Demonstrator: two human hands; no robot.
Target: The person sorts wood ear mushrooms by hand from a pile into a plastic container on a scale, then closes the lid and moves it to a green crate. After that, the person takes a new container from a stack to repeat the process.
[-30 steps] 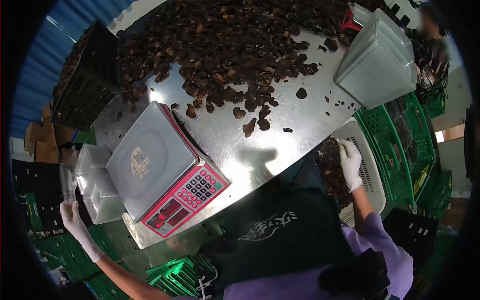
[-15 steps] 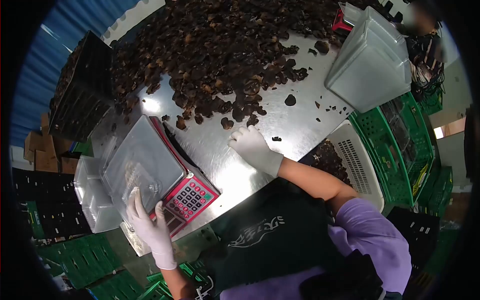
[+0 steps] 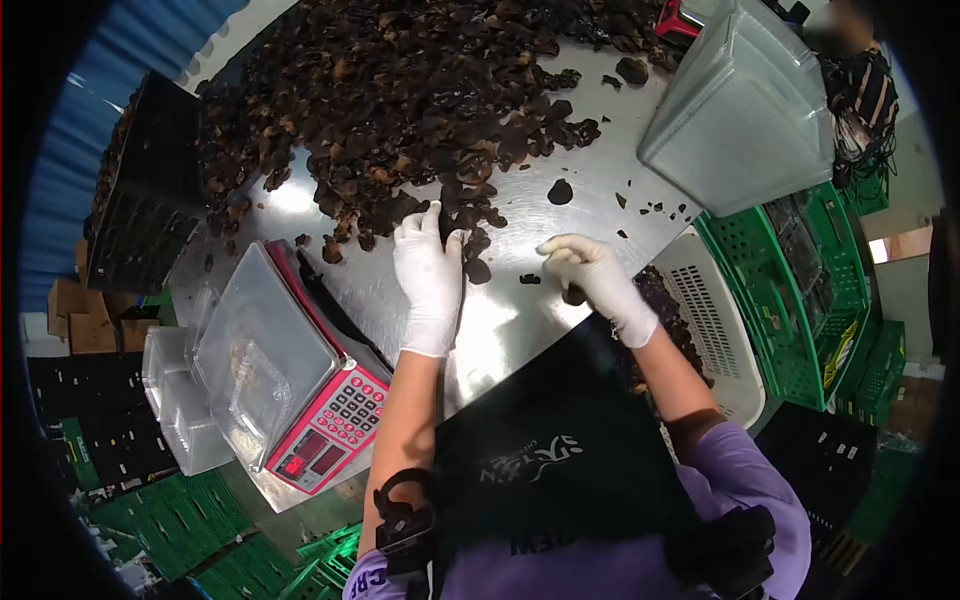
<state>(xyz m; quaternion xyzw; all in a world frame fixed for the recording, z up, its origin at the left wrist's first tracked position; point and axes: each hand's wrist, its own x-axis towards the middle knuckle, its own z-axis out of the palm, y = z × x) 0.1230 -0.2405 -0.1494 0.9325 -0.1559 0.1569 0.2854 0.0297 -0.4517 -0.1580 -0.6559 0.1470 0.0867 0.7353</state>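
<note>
Dried-looking dark brown wood ear mushrooms [image 3: 400,110] lie heaped on a shiny metal table [image 3: 505,325]. At the near edge of this heap my left hand [image 3: 430,275], in a white glove, lies with its fingers stretched out over the pieces and its thumb apart. My right hand [image 3: 600,285], gloved too, is curled above the table to the right, with a dark wood ear piece [image 3: 573,295] showing under its bent fingers. Left of my left hand is a red and white digital scale [image 3: 350,405] bearing a clear plastic tub [image 3: 265,350].
Stacked clear tubs [image 3: 740,120] stand at the right, beside green crates [image 3: 790,290]. A white perforated basket [image 3: 720,320] containing dark pieces sits below the table edge. A black crate [image 3: 150,190] is at the left. Part of another person [image 3: 850,40] shows at the upper right.
My left hand has left the tub on the scale and reached the near edge of the heap. My right hand has shifted right, away from the heap, and its fingers are curled.
</note>
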